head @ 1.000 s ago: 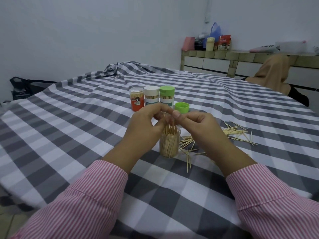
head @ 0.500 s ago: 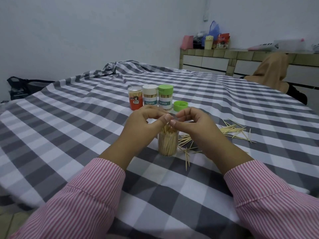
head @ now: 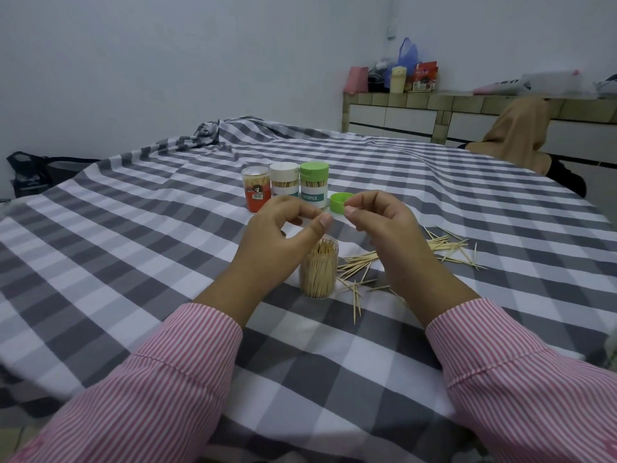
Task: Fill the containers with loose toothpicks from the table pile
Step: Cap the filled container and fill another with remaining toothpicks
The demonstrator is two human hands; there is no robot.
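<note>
A clear open container (head: 319,274), packed with upright toothpicks, stands on the checked tablecloth (head: 133,248). My left hand (head: 280,237) hovers just above and left of its mouth, and my right hand (head: 384,228) hovers above and to its right. Both have loosely curled fingers with thumb and forefinger close together, and I see no toothpick between them. The loose toothpick pile (head: 400,259) lies right of the container, partly hidden by my right wrist. Three capped containers stand behind: orange (head: 256,192), white-capped (head: 284,180) and green-capped (head: 314,183). A loose green cap (head: 341,202) lies beside them.
A person in a tan head covering (head: 521,135) sits at the table's far right edge. A tiled counter (head: 434,101) with bags and packets runs along the back wall. A dark bag (head: 36,172) sits on the floor at left.
My hands were together, pressing toothpicks into the open container. They have since lifted and drawn apart, and the toothpicks now stand in the container.
</note>
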